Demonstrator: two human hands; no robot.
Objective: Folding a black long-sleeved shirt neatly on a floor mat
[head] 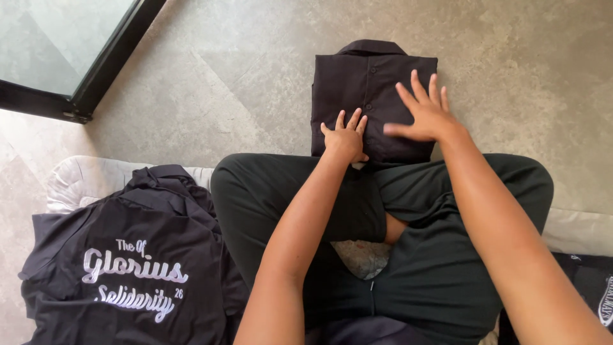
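Pressing down on a folded black shirt (367, 83), I have both hands flat on it. It lies on the gray floor (255, 76) in the upper middle of the frame, just past my crossed legs (447, 211). My left hand (345, 137) rests on its lower edge, fingers a little apart. My right hand (426, 114) is spread wide beside it. At lower left sits a pile of black shirts (128, 268) with white writing.

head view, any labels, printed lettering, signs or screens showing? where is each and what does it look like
Black shirt with white script lettering: crumpled at lower left beside the person's leg, three slanted lines of print.
Black fabric with white print: at the right edge, only a curved fragment shows.
No signs, screens or packages.
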